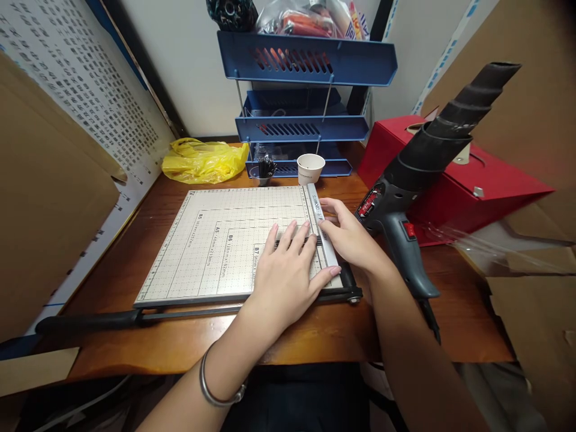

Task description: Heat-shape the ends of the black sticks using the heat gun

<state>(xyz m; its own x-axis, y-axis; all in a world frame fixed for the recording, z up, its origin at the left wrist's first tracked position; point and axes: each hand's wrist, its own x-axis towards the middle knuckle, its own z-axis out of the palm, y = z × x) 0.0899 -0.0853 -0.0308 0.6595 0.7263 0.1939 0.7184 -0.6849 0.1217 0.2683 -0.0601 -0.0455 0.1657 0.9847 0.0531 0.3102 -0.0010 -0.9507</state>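
On the desk lies a paper cutter [193, 246], its pale board printed with grid lines and paper sizes. The long black-handled blade arm [90, 321] is down along the near edge. My left hand [288, 273] rests flat on the board, fingers spread, beside the metal rail [330, 252]. Thin dark strips [279, 242] show under its fingers and point toward the rail; most of their length is covered. At the rail's outer side, my right hand [348, 231] has bent fingers and its thumb against the edge. Whatever it grips is hidden.
To the right, a grey heat gun [396, 210] leans by a red box [477, 186]. Behind the cutter stand a paper cup [310, 169], a small cup of black bristly pieces [265, 170] and blue stacked trays [301, 129]. A yellow plastic bag [204, 161] lies back left.
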